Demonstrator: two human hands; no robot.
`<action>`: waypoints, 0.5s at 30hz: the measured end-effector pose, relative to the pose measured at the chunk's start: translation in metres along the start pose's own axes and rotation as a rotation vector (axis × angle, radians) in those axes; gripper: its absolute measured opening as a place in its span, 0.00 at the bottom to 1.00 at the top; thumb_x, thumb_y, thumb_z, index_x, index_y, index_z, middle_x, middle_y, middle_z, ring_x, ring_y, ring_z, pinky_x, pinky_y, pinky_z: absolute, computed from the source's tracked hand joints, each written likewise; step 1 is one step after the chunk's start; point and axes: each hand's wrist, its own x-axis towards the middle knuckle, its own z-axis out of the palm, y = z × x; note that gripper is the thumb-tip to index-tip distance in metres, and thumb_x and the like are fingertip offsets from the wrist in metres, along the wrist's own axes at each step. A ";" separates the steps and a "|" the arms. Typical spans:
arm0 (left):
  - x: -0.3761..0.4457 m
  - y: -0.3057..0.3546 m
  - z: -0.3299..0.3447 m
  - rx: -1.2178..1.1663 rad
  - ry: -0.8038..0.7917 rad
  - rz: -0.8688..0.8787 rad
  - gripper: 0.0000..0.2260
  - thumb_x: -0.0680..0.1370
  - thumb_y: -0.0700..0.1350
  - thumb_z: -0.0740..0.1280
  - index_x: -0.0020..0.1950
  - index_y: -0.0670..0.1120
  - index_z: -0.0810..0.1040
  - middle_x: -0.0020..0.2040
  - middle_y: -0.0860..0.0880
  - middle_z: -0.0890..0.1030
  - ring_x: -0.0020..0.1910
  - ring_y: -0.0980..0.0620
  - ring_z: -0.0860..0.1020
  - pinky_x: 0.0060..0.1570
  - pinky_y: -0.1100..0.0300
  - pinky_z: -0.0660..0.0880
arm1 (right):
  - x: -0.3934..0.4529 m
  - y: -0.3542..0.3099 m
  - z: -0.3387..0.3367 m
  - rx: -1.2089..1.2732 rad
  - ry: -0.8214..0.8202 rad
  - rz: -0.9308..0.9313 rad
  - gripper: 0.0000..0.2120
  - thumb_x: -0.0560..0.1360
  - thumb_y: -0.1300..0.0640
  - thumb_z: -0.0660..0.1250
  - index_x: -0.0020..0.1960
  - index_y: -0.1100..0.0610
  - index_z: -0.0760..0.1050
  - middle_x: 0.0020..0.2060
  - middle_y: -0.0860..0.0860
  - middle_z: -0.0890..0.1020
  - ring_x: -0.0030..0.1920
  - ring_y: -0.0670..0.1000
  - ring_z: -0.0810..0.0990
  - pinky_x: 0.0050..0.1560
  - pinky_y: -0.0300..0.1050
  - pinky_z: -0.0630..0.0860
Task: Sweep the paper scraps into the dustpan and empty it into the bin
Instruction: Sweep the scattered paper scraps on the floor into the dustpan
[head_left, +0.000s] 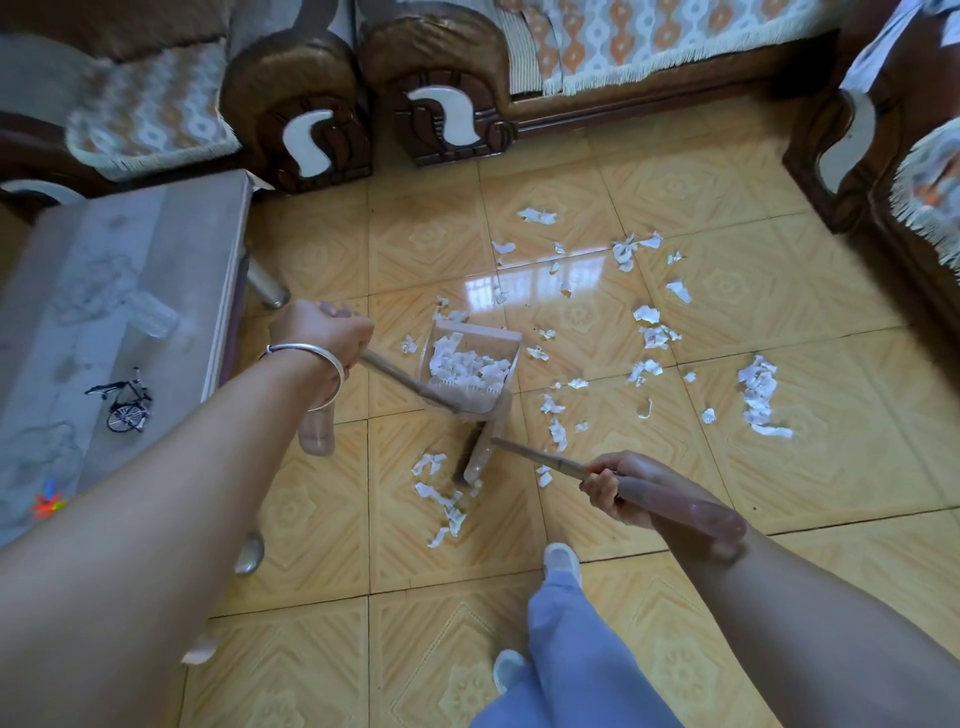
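A clear dustpan (500, 340) stands on the yellow tiled floor with a heap of white paper scraps inside it. My left hand (322, 332) grips the dustpan's long handle. My right hand (615, 486) is shut on the broom handle. The broom head (475, 457) sits on the floor just below the dustpan, beside a small cluster of scraps (441, 499). More paper scraps (758, 395) lie scattered over the tiles to the right and beyond the dustpan. No bin is in view.
A low glass-topped table (119, 312) stands at the left, with a toy bicycle (124, 400) on it. Carved wooden sofas (436, 88) line the back and the right side (883, 171). My feet in white shoes (561, 558) are near the bottom.
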 end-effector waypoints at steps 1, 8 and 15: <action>0.005 0.006 0.000 -0.001 0.005 0.001 0.08 0.68 0.32 0.66 0.39 0.44 0.71 0.29 0.49 0.69 0.26 0.51 0.67 0.25 0.65 0.66 | 0.002 -0.006 0.005 -0.021 -0.005 0.023 0.19 0.77 0.61 0.54 0.29 0.62 0.66 0.15 0.52 0.69 0.12 0.46 0.69 0.13 0.31 0.66; 0.041 0.032 0.005 0.035 0.112 0.002 0.10 0.67 0.36 0.66 0.28 0.45 0.69 0.27 0.50 0.68 0.24 0.52 0.66 0.36 0.61 0.68 | 0.024 -0.045 0.034 -0.184 0.040 0.124 0.18 0.81 0.59 0.50 0.33 0.60 0.64 0.15 0.53 0.69 0.12 0.47 0.69 0.13 0.31 0.66; 0.062 0.032 0.012 -0.064 0.113 -0.082 0.12 0.70 0.36 0.66 0.31 0.47 0.67 0.27 0.50 0.67 0.10 0.59 0.62 0.14 0.76 0.57 | 0.068 -0.034 0.069 -0.352 0.066 0.175 0.15 0.80 0.62 0.53 0.34 0.60 0.64 0.17 0.54 0.71 0.14 0.47 0.71 0.14 0.32 0.67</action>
